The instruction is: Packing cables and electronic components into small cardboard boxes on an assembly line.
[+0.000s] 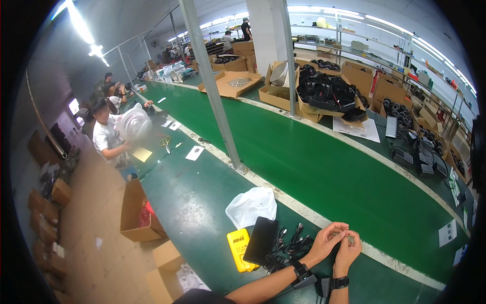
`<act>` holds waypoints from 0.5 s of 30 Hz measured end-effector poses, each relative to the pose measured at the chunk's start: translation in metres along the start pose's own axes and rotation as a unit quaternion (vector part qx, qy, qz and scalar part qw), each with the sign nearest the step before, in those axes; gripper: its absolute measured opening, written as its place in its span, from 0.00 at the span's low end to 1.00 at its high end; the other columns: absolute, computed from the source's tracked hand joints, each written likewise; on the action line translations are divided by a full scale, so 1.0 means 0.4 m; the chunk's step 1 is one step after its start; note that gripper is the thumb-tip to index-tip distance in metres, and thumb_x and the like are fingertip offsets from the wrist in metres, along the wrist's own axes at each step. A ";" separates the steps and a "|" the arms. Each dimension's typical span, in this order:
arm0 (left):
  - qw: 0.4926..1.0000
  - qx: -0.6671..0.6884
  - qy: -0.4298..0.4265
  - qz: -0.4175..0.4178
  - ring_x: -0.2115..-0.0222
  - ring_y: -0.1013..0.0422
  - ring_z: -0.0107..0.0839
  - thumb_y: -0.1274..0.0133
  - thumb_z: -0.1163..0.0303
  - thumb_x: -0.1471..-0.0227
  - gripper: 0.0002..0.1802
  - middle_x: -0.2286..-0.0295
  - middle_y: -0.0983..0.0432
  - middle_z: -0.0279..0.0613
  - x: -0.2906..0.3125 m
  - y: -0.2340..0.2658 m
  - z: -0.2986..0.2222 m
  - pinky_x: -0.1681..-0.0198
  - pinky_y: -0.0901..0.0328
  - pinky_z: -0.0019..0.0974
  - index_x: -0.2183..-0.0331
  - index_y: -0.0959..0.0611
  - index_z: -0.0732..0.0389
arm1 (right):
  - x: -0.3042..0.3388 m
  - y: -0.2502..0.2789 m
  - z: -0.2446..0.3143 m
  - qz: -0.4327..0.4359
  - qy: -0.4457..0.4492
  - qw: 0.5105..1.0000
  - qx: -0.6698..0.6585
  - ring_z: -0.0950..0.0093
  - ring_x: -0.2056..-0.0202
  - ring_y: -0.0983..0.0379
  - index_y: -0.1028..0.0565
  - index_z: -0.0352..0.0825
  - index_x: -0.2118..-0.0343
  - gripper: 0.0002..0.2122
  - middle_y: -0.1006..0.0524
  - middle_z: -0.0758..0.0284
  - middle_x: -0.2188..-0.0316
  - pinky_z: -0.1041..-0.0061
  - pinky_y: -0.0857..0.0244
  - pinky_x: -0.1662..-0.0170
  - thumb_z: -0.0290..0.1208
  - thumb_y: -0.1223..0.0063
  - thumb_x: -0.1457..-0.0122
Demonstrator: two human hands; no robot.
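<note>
Over the near part of the green table (190, 207), my left hand (328, 240) and my right hand (348, 249) meet, fingertips bent together in a pinch. Something small and dark seems to sit between them, but the fingers hide what it is. Black bands circle both wrists. Just left of my hands lies a heap of black cables (293, 245) with plugs. A black phone-like slab (261, 240) rests beside them, partly over a yellow device (240, 249). Behind these is a crumpled white plastic bag (253, 206).
A green conveyor belt (304, 152) runs past the table, with a metal post (212, 86) at its edge. Beyond it stand cartons of black parts (329, 93). To the left, a person holds a white fan (134, 124) near scissors (165, 144). Open cardboard boxes (134, 213) stand below the table.
</note>
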State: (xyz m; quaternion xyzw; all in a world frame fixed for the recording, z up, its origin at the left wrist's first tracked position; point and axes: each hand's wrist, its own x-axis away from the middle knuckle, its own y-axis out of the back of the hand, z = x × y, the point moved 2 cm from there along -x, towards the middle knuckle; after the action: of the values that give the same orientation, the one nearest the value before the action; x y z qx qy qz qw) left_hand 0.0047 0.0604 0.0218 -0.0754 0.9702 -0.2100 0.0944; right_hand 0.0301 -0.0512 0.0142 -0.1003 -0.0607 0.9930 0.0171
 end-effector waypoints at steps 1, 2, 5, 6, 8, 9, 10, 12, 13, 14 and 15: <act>1.000 -0.003 0.001 -0.001 0.54 0.25 0.25 0.45 0.69 0.32 0.16 0.55 0.19 0.39 0.000 0.000 0.000 0.47 0.31 0.32 0.47 0.20 0.65 | 0.000 0.000 -0.001 0.000 0.000 1.000 -0.001 0.81 0.62 0.24 0.22 0.28 0.62 0.04 0.21 0.68 0.60 0.81 0.28 0.58 0.14 0.47 0.35; 1.000 -0.005 0.002 -0.002 0.54 0.25 0.25 0.45 0.69 0.32 0.15 0.55 0.20 0.39 0.000 0.001 -0.001 0.47 0.31 0.32 0.47 0.20 0.65 | 0.000 0.000 -0.002 0.001 0.000 1.000 -0.003 0.82 0.62 0.24 0.23 0.28 0.62 0.03 0.21 0.68 0.60 0.81 0.29 0.59 0.15 0.47 0.34; 1.000 -0.003 -0.002 -0.004 0.55 0.25 0.25 0.45 0.69 0.32 0.15 0.56 0.20 0.38 0.001 -0.004 -0.005 0.48 0.31 0.32 0.47 0.19 0.65 | -0.001 -0.001 -0.003 -0.003 0.000 1.000 -0.002 0.82 0.63 0.24 0.23 0.28 0.62 0.03 0.21 0.69 0.61 0.81 0.29 0.60 0.15 0.47 0.34; 1.000 -0.002 -0.002 -0.004 0.55 0.25 0.25 0.45 0.69 0.32 0.15 0.56 0.20 0.38 0.001 -0.005 -0.006 0.48 0.31 0.32 0.47 0.19 0.65 | -0.001 -0.002 -0.004 -0.004 0.000 1.000 -0.002 0.82 0.63 0.24 0.23 0.28 0.62 0.03 0.21 0.69 0.61 0.81 0.29 0.60 0.15 0.47 0.34; 1.000 -0.004 0.001 -0.002 0.55 0.25 0.24 0.45 0.69 0.32 0.16 0.55 0.20 0.38 0.002 -0.006 -0.010 0.49 0.30 0.31 0.47 0.20 0.65 | -0.001 -0.001 -0.005 -0.008 0.007 1.000 -0.007 0.81 0.64 0.23 0.23 0.28 0.61 0.03 0.21 0.69 0.61 0.81 0.29 0.61 0.15 0.47 0.34; 1.000 -0.005 0.000 -0.002 0.55 0.25 0.24 0.45 0.69 0.32 0.16 0.55 0.20 0.38 0.002 -0.004 -0.005 0.49 0.30 0.31 0.47 0.20 0.65 | -0.001 -0.002 -0.008 -0.008 0.007 1.000 -0.007 0.81 0.64 0.23 0.23 0.28 0.61 0.03 0.21 0.69 0.61 0.81 0.29 0.61 0.15 0.47 0.34; 1.000 -0.003 -0.004 -0.002 0.56 0.25 0.23 0.46 0.70 0.32 0.16 0.55 0.21 0.38 0.002 -0.002 0.000 0.49 0.30 0.30 0.47 0.20 0.66 | 0.000 0.000 -0.012 -0.005 0.006 1.000 -0.003 0.81 0.64 0.23 0.23 0.28 0.61 0.03 0.21 0.68 0.61 0.81 0.28 0.61 0.15 0.46 0.34; 1.000 -0.002 -0.007 -0.002 0.56 0.25 0.22 0.46 0.70 0.32 0.16 0.55 0.21 0.37 0.002 -0.001 0.005 0.50 0.30 0.29 0.47 0.20 0.66 | 0.000 0.000 -0.014 -0.002 0.005 1.000 0.001 0.80 0.64 0.22 0.23 0.28 0.61 0.03 0.21 0.68 0.61 0.81 0.28 0.61 0.15 0.46 0.34; 1.000 -0.005 -0.007 0.000 0.57 0.25 0.22 0.46 0.71 0.32 0.16 0.55 0.21 0.37 0.003 -0.002 0.005 0.51 0.29 0.28 0.46 0.20 0.67 | 0.000 0.000 -0.014 -0.004 -0.004 1.000 -0.006 0.81 0.64 0.23 0.23 0.27 0.62 0.04 0.21 0.67 0.60 0.82 0.29 0.62 0.14 0.47 0.36; 1.000 -0.009 -0.007 0.001 0.58 0.25 0.21 0.46 0.71 0.32 0.16 0.55 0.22 0.37 0.003 -0.002 0.005 0.52 0.29 0.28 0.46 0.21 0.67 | 0.000 0.000 -0.015 -0.005 -0.013 1.000 -0.014 0.82 0.64 0.23 0.22 0.25 0.63 0.05 0.22 0.66 0.58 0.83 0.29 0.64 0.12 0.48 0.37; 1.000 -0.009 -0.007 0.002 0.58 0.25 0.21 0.46 0.71 0.32 0.16 0.55 0.22 0.37 0.004 -0.004 0.004 0.52 0.29 0.28 0.46 0.21 0.67 | 0.000 -0.001 -0.014 -0.006 -0.013 1.000 -0.014 0.82 0.64 0.23 0.22 0.25 0.63 0.05 0.22 0.66 0.58 0.83 0.29 0.64 0.12 0.48 0.37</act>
State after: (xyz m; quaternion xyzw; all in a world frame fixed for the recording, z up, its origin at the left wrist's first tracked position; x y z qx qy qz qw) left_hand 0.0037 0.0582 0.0209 -0.0761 0.9715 -0.2006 0.1007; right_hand 0.0315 -0.0503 0.0087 -0.0869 -0.0753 0.9932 0.0206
